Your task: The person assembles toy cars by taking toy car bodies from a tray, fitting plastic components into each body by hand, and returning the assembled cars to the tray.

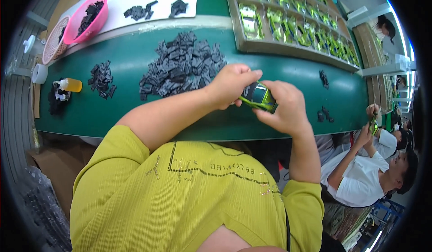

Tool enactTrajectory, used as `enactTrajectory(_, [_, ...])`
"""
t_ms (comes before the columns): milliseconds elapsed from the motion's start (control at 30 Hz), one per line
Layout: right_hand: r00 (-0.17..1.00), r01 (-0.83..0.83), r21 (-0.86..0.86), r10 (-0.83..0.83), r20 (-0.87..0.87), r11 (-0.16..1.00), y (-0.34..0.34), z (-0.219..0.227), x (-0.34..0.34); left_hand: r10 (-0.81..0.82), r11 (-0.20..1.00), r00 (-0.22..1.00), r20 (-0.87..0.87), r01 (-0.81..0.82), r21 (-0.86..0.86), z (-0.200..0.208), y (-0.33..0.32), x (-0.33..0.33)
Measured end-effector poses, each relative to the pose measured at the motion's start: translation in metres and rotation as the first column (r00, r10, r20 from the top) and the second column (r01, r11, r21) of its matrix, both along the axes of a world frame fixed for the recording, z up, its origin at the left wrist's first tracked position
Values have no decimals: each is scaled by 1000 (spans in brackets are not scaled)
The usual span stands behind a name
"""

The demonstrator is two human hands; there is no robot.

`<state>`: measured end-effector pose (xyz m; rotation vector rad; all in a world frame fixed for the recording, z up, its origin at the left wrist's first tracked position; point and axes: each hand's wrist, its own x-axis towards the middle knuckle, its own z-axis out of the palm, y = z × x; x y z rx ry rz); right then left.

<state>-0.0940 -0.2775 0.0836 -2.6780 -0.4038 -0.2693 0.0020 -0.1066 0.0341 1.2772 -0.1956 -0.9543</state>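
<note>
Above the front part of the green table, both hands meet around a bright green toy car body with a dark window area. My right hand is closed round its right end, thumb below and fingers on top. At the other end my left hand pinches the car body, its thumb stretched along the top edge. Something dark shows by the left fingertips; whether it is a separate piece I cannot tell. Just beyond my left forearm lies a big heap of small black plastic parts.
A cardboard tray of green car bodies stands at the far right. Smaller black part piles lie on the green table. At the left are a pink basket and an orange bottle. A co-worker sits at the right.
</note>
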Motion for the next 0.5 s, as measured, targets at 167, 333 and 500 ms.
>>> enactTrajectory(167, [958, 102, 598, 83, -274, 795, -21, -4, 1, 69, 994, 998, 10, -68, -89, 0, 5, 3])
enactTrajectory(333, [792, 455, 655, 63, -608, 603, -56, -1, 2, 211, 947, 971, 114, -174, -269, -3, 0, 3])
enactTrajectory(500, [934, 312, 728, -57, -352, 610, -59, 37, 45, 581, 804, 736, 348, -452, -386, -26, -16, 5])
